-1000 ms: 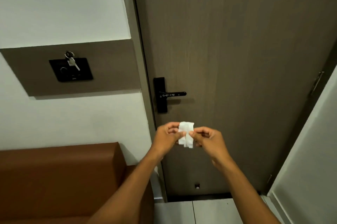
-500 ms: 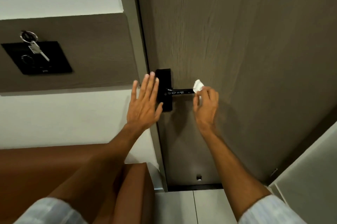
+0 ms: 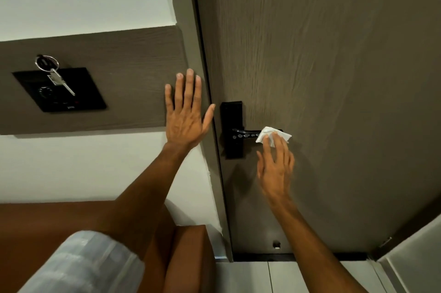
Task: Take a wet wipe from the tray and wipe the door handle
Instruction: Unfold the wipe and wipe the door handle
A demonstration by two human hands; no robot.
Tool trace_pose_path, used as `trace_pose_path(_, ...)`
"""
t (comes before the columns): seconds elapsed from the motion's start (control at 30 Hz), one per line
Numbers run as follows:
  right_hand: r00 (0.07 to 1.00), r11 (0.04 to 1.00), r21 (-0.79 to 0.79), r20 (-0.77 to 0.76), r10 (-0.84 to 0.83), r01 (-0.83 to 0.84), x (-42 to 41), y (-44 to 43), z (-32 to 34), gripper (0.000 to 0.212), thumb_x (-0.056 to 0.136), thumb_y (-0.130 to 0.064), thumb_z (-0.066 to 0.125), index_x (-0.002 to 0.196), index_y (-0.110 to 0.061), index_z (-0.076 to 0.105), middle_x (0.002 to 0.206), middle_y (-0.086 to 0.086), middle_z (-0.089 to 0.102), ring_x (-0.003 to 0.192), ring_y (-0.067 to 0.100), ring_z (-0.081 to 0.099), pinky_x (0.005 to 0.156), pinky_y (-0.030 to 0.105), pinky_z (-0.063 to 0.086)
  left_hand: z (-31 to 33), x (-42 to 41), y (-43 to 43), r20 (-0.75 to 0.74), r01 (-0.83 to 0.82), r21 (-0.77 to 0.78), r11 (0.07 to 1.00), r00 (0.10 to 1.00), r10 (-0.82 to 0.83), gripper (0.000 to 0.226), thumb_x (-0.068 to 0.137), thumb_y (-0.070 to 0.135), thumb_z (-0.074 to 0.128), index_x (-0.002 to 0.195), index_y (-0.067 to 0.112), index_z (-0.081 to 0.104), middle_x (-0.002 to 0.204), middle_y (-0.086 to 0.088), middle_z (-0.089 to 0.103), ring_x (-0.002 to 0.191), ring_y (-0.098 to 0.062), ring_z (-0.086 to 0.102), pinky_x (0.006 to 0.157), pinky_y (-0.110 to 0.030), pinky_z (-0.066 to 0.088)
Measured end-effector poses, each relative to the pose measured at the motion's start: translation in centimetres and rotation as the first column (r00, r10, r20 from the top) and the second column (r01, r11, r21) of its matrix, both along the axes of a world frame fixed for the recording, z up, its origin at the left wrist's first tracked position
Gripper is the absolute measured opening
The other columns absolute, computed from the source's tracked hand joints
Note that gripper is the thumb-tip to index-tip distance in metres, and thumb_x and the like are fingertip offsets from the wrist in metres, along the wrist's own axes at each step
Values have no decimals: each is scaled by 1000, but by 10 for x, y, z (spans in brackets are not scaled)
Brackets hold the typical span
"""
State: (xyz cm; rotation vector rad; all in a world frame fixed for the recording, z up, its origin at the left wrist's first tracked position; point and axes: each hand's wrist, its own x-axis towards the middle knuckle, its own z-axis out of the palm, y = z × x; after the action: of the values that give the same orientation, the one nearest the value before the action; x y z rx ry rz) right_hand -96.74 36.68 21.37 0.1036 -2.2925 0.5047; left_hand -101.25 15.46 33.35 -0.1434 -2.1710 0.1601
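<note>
A black lever door handle point(image 3: 245, 134) sticks out to the right from its black backplate point(image 3: 231, 125) on the grey-brown door point(image 3: 334, 78). A white wet wipe point(image 3: 269, 135) lies over the outer end of the lever. My right hand point(image 3: 275, 166) presses the wipe onto the lever with its fingertips from below. My left hand point(image 3: 185, 111) is flat and spread on the door frame and wall panel just left of the handle, holding nothing. The tray is not in view.
A black wall switch plate point(image 3: 62, 92) with a key on a ring point(image 3: 53, 73) hangs on the brown panel at left. A brown padded bench point(image 3: 47, 226) fills the lower left. A white wall edge point(image 3: 412, 264) stands at lower right.
Both hands held the wipe in front of the door a second ago. My right hand has carried it onto the lever's end, and my left hand has let go and spread against the frame.
</note>
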Motion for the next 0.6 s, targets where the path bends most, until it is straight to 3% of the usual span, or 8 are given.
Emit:
trace_pose_path(0.07,998,999,35,54,-13,11,2,-3,0,52,95,-31,39,139,-4,48,146,20,46,135,34,45,103,48,43,-3,-4,-5,-2,14,-5,1000,1000,-14,81,98,57,29,146,19,-24,154,0,-39,143,-19,-31,117,-41,-19)
trace_pose_path(0.1,997,999,46,76,-9,6,4,-5,-1,55,96,-34,37,143,-4,42,150,18,41,139,32,39,108,48,39,-4,-6,-6,-11,24,-5,1000,1000,-24,80,98,57,27,146,19,-25,151,3,-43,142,-17,-33,117,-41,-19)
trace_pose_path(0.27,982,988,128,180,58,-81,9,-31,-8,65,98,-39,39,152,-9,21,160,13,19,148,25,16,120,42,11,-8,-11,-9,-55,62,3,998,997,-62,76,97,59,21,148,19,-18,153,4,-39,143,-16,-30,118,-41,-19)
trace_pose_path(0.43,976,968,225,207,64,-111,7,-48,-6,68,97,-42,41,153,-11,18,161,11,13,149,23,10,120,45,9,-9,-10,-9,-61,77,2,997,995,-76,75,96,61,17,149,19,-16,154,5,-37,144,-16,-29,118,-40,-19)
trace_pose_path(0.6,972,974,225,233,-21,-32,4,-21,-10,75,95,-52,37,154,-13,11,163,11,8,150,21,2,120,49,8,-8,-9,-8,-66,91,24,996,994,-90,75,96,61,17,149,20,-16,154,7,-38,143,-15,-30,117,-39,-21)
